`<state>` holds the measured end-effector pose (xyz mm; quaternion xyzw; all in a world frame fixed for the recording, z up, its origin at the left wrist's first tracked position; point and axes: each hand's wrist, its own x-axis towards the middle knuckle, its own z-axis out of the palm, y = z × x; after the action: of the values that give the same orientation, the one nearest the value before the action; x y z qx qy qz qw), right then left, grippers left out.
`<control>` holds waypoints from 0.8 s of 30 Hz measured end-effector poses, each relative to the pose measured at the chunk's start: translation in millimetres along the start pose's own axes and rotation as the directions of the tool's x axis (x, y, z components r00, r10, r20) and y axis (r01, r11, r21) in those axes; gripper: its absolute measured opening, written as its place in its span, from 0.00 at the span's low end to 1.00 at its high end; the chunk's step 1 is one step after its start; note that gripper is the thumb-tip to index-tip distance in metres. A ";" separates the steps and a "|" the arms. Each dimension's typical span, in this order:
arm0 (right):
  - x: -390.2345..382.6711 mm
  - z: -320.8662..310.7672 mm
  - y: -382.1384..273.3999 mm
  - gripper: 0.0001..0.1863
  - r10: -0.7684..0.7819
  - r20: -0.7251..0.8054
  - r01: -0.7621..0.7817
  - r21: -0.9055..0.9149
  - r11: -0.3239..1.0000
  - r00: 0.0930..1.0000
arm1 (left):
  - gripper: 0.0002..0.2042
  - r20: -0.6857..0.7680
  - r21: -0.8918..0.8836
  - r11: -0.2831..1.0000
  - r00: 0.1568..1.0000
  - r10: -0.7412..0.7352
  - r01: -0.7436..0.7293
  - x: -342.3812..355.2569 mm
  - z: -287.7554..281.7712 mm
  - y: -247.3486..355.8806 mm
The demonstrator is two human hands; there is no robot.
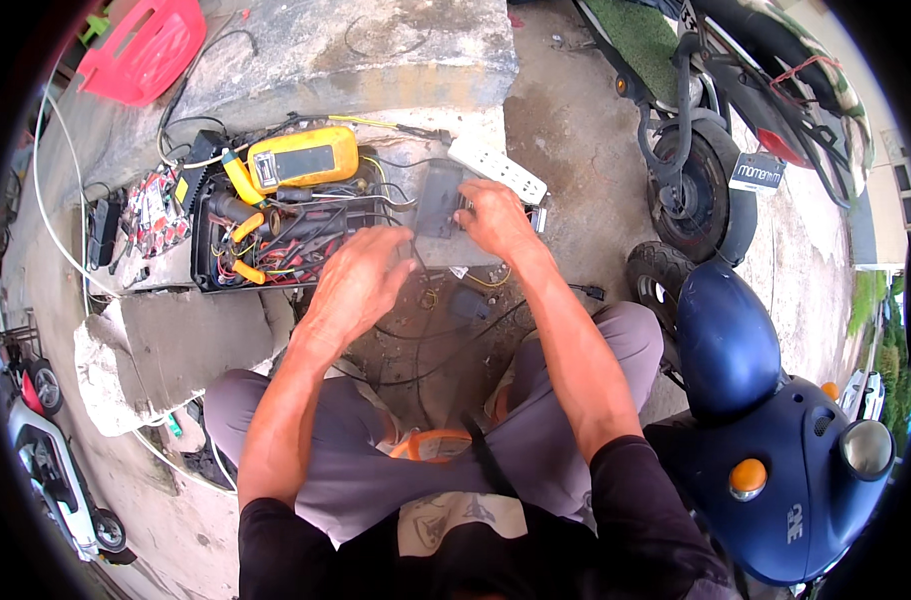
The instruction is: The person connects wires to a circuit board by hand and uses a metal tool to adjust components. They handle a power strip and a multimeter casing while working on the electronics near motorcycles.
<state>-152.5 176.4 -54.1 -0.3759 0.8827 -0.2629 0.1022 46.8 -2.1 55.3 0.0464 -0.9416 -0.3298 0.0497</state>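
A flat dark rectangular box (438, 200) lies on the concrete ledge in front of me, with a cable running down from its near side. Fingers and thumb of my right hand (497, 218) are bent around the box's right edge. My left hand (360, 280) hovers left of the box with thumb and fingers apart, holding nothing I can see. Just behind my right hand sits a white power strip (497, 168). Beyond my left hand is a black tool tray (203, 262) packed with pliers, screwdrivers and wires. On its far side rests a yellow multimeter (303, 158).
A blue scooter (730, 340) stands close on my right, with another scooter's wheel (690, 185) behind it. A concrete block (190, 340) is at my left. Loose cables (425, 380) cross the ground between my legs. A red plastic basket (140, 55) sits far left.
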 end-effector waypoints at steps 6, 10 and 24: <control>-19.7 -30.6 -31.4 0.30 -0.015 -0.150 0.021 0.042 0.999 0.989 | 0.08 0.606 -0.313 0.750 0.731 -0.314 0.582 -44.0 -34.6 -45.4; -43.3 -69.8 -69.6 0.19 -0.001 -0.260 0.043 0.155 0.987 0.966 | 0.12 0.662 0.181 0.836 0.564 -0.493 0.518 -96.0 15.8 -108.4; -122.7 -90.1 -99.4 0.04 -0.103 -0.268 0.197 0.350 0.916 0.958 | 0.34 0.130 0.457 0.626 0.649 -0.749 0.631 -126.6 86.1 -220.8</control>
<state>-40.5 241.8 73.3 -0.3815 0.7905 -0.4773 0.0417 173.6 -105.6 -157.8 0.3651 -0.8885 -0.1412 -0.2395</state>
